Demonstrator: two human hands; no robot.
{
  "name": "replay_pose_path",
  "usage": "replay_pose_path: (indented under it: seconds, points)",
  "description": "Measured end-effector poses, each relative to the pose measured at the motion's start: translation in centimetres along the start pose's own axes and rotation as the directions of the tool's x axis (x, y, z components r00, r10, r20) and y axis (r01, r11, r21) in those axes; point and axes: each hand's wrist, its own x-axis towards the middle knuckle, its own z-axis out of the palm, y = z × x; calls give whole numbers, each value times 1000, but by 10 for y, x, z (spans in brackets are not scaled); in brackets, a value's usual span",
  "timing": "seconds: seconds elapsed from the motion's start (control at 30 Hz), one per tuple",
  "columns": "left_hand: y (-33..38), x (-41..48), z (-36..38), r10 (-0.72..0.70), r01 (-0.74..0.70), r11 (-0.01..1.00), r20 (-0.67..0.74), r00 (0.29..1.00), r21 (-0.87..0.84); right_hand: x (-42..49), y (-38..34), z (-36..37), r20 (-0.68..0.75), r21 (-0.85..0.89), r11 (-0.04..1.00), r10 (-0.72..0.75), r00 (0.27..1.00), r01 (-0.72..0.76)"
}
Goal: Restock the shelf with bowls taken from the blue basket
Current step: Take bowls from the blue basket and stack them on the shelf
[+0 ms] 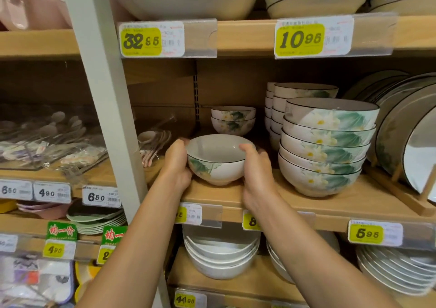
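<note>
Bearing everything, a pale wooden shelf board [212, 198]. Standing on its right part, a stack of five large white ceramic bowls painted with green leaves and lotus flowers [325, 147], nested one inside another. Sitting low at the front edge, left of that stack and apart from it, a small white dark-rimmed ceramic bowl with a green leaf print [215, 166], empty inside. Behind, two similar small nested bowls [233, 121]. Clamped on the front bowl from both sides: left hand [175, 163], right hand [256, 168], right thumb hooked over the rim.

Your 2 arms extended forward, bare forearms nearly parallel. Left hand [176, 163], right hand [257, 173] curled round bowl [215, 168], 1 each side, bowl between your fingers. Right thumb over rim.
</note>
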Motion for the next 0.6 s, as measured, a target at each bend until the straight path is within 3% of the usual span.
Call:
replay_pose_path:
  seconds: [0.1,0.2,0.27,0.37,0.53,0.6]
  points:
    - [-7,1,-4,12,-12,1000,16,1000,4,4,1,4,-25,-56,998,-7,1000,6]
    - [-9,-1,-12,14,-15,1000,22,1000,11,13,-14,4,-35,135,985,111,993,-106]
    - [-6,-4,-14,6,-7,1000,17,1000,12,21,-19,1,-67,196,976,113,991,-98]
    - [-6,-8,-14,21,-21,1000,15,1000,18,23,-10,-4,-98,122,992,36,995,-24]
    - [-16,-11,-9,25,-25,999,8,1000,35,2,11,-6,-20,-3,996,-89,996,89]
    - [-23,-12,-8,58,-57,996,-8,998,65,2,9,-5,0,2,997,-75,997,75]
